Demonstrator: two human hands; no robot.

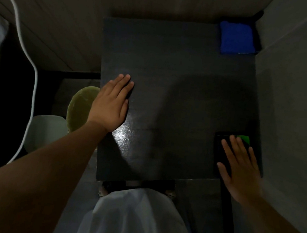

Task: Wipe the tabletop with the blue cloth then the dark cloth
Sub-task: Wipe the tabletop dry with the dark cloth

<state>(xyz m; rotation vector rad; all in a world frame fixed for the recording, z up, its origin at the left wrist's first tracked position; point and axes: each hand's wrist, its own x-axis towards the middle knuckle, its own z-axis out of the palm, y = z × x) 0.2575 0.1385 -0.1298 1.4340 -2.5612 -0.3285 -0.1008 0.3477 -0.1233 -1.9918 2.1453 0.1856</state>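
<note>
- The blue cloth [237, 38] lies folded at the far right corner of the dark surface [173, 92], well apart from both hands.
- The dark cloth [221, 147] lies at the near right corner, with a green patch [244, 139] at its far edge.
- The right hand [241, 168] rests flat on the dark cloth, fingers spread and extended; the grip is open and clasps nothing.
- The left hand [111, 103] lies palm down at the left edge of the surface, fingers together; its grip is open and empty.
- Both forearms reach forward from the near side.
</note>
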